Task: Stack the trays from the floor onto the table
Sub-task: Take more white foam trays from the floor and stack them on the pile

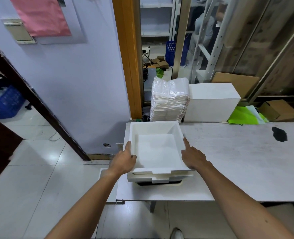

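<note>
Two hands grip a square white foam tray (155, 149) by its side rims, left hand (124, 161) left, right hand (193, 156) right, atop a second white foam tray (142, 178) at the left end of the pale grey table (237, 161)

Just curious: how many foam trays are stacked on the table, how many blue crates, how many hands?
White square foam trays stacked on the pale table, plainly visible: 2
Blue plastic crates: 2
Bare hands, left and right, holding the top tray: 2
Total: 6
</note>
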A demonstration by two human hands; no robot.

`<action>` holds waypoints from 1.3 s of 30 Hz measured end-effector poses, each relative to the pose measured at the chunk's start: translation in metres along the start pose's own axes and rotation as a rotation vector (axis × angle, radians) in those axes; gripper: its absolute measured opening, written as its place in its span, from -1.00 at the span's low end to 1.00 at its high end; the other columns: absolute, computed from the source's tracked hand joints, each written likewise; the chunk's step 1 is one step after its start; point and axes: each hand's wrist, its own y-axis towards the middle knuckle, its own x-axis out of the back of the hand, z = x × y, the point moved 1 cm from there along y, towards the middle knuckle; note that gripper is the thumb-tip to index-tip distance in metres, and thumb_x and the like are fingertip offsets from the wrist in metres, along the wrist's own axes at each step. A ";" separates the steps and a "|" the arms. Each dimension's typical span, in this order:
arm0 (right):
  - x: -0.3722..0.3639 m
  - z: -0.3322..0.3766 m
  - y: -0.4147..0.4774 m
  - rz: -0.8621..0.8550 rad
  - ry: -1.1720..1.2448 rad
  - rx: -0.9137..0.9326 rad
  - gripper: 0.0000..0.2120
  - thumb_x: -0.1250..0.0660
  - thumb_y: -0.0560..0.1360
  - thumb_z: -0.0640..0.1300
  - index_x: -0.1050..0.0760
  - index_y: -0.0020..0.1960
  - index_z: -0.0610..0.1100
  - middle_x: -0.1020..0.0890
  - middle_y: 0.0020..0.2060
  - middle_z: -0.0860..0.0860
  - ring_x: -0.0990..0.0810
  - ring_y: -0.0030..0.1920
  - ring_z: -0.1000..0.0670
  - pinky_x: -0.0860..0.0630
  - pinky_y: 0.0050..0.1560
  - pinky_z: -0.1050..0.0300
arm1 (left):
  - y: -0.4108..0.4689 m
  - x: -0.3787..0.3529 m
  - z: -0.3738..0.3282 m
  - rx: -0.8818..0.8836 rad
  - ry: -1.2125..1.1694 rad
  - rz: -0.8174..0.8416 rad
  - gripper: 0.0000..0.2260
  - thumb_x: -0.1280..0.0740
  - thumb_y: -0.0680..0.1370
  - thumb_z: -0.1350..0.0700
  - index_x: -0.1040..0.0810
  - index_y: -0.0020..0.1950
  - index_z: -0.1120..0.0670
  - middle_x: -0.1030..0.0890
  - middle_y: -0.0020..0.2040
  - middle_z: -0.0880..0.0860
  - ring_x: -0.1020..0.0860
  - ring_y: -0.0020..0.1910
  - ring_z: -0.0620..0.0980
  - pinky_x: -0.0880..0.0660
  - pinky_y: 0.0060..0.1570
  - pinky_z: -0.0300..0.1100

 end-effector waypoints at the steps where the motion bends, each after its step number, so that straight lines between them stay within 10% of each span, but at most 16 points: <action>1: -0.001 0.000 0.001 -0.004 0.002 -0.002 -0.38 0.04 0.66 -0.03 0.24 0.64 0.09 -0.51 0.10 -0.13 -0.48 -0.06 -0.14 -0.38 -0.06 -0.01 | 0.000 0.000 0.000 0.000 0.014 0.003 -0.44 -0.16 0.58 0.03 -0.03 0.54 -0.02 -0.57 -0.05 0.07 -0.52 -0.19 0.13 -0.55 -0.19 0.03; 28: -0.010 0.007 0.028 -0.049 -0.029 0.039 -0.30 -0.08 0.62 -0.12 0.21 0.65 0.03 -0.45 0.35 -0.15 -0.55 0.11 -0.20 -0.39 -0.04 0.03 | 0.019 0.000 0.002 -0.006 0.281 0.039 -0.31 -0.16 0.59 -0.01 0.09 0.64 0.09 -0.49 -0.29 0.03 -0.46 -0.36 0.02 -0.44 -0.29 -0.09; 39: -0.023 0.002 0.034 -0.082 0.039 0.080 -0.17 -0.13 0.58 -0.14 0.35 0.60 0.17 -0.48 -0.19 -0.01 -0.51 -0.28 -0.10 -0.36 -0.27 0.06 | 0.021 -0.018 0.003 0.073 0.102 0.103 -0.17 -0.19 0.60 0.01 0.40 0.60 -0.07 -0.59 -0.12 0.16 -0.51 -0.28 0.09 -0.45 -0.19 -0.08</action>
